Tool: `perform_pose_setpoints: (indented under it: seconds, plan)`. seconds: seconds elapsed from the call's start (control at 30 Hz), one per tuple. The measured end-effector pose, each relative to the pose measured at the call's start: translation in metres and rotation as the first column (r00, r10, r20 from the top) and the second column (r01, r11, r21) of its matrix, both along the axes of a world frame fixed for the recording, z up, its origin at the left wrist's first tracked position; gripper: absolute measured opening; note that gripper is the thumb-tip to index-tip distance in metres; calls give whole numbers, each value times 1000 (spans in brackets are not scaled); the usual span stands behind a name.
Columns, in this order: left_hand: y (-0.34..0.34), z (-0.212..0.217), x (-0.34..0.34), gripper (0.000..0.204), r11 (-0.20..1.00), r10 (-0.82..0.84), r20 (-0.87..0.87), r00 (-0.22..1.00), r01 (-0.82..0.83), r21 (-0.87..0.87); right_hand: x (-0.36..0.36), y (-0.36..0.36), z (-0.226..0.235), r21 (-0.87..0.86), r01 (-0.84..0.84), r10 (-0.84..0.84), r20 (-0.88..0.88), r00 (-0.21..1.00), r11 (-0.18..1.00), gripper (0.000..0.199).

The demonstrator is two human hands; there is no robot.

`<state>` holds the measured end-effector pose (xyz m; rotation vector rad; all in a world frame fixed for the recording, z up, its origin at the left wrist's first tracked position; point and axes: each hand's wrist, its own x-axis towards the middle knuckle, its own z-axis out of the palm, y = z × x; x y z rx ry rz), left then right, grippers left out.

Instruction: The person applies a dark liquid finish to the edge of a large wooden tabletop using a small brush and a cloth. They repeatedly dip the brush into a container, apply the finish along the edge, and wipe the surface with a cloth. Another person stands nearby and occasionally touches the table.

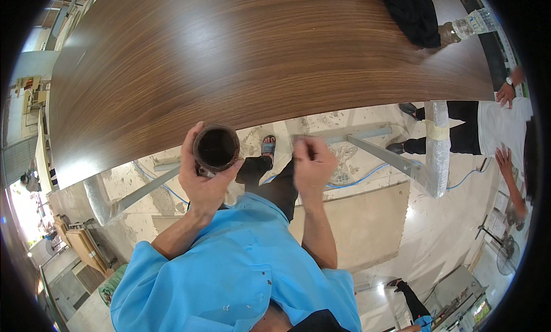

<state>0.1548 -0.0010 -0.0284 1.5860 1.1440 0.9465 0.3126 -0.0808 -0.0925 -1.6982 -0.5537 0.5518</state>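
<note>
Nearest is the person's bright-blue, long-cut collared shirt (218,274), with the forearms reaching out past it. The left hand (198,180) is wrapped around a dark-brown, round, open-mouthed cup (217,127), its thumb and fingers spread on the outer wall; the mouth faces up, and the cup is held beside the near edge of the table. The inside is too dark to tell what it contains. The right hand (315,165) is apart from the cup, its fingers curled in and blurred, so I cannot tell whether it grips something thin. A steady, level left grip, clear of the rim, looks best for this hold, with the right hand working in short, controlled movements. Just beyond lies the brown wood-grain tabletop (258,62); its edge is the main thing to knock against. Below it are a sandalled foot (268,147), a plastic-wrapped table leg (437,154) and a thin blue hose (367,174) that could catch a step. Farther off, a crumpled black cloth (410,13) and a clear plastic bottle (473,23) sit at the right end, near a co-worker in a white top (499,128).
</note>
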Motion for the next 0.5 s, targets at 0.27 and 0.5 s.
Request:
perform_pose_setpoints:
  seconds: [0.27,0.5]
  plan:
    - [3,3,-1,84,1000,19,-44,999,-19,5,-20,7,-13,-29,-248,247,263,933,968,6]
    - [-1,-3,8,84,999,-24,-15,1000,23,-50,111,-29,-6,-162,357,-343,109,933,920,7]
